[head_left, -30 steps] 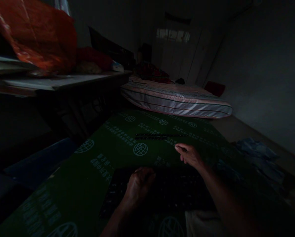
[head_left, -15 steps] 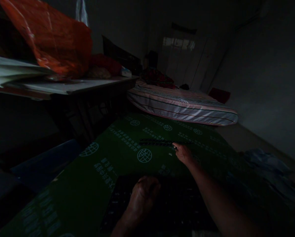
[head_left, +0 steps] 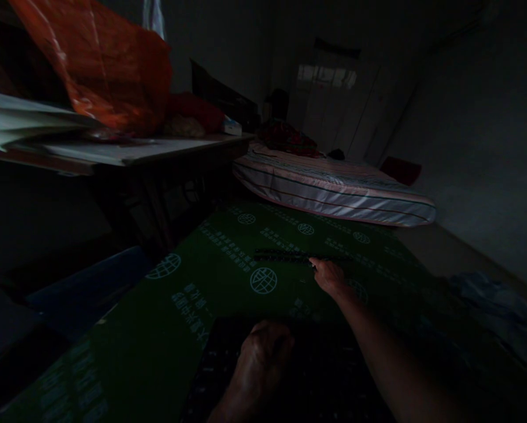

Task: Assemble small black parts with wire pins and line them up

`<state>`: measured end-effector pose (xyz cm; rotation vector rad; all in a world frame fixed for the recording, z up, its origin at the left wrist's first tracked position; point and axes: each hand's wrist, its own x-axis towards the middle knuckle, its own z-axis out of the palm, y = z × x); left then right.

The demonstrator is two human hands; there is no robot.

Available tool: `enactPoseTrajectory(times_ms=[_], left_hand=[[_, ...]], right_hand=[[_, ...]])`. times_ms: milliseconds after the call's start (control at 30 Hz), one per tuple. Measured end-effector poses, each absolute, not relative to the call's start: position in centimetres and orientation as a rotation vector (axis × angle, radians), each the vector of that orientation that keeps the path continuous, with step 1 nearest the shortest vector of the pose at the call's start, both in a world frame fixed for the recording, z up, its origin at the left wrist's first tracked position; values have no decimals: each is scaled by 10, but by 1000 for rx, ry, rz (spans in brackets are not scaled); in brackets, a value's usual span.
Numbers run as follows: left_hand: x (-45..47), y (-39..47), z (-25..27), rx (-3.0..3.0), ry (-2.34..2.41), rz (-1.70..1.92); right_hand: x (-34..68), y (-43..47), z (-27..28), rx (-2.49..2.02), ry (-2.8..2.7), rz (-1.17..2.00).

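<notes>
My left hand [head_left: 263, 355] rests over a black panel [head_left: 219, 352] with rows of small pale marks, like a keyboard. Its fingers are curled in, and anything inside them is hidden in the dark. Farther ahead, my right hand [head_left: 329, 276] has thumb and fingers pinched at the near edge of a long, thin black strip [head_left: 276, 256] with small specks along it. Whether it grips the strip or a small piece on it is too dark to see. Both black things lie on a green printed board [head_left: 157, 329].
A striped mattress [head_left: 334, 182] lies beyond the board. On the left stands a table [head_left: 157, 151] with an orange plastic bag [head_left: 117, 76] and papers. Below it is a dark blue panel [head_left: 91, 288]. Crumpled cloth [head_left: 501, 311] lies at the right.
The whole view has shifted slightly as my head moved. My right hand has edged a little left along the strip. My left hand stays curled over the panel.
</notes>
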<state>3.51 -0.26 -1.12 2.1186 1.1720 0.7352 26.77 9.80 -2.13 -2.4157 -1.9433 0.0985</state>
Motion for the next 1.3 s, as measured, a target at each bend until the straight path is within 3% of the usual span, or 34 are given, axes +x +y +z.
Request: enactPoseTrajectory(times_ms=[1300], left_hand=[[35, -2, -11, 2144, 1128, 775]], right_hand=[[267, 94, -22, -2390, -1871, 124]])
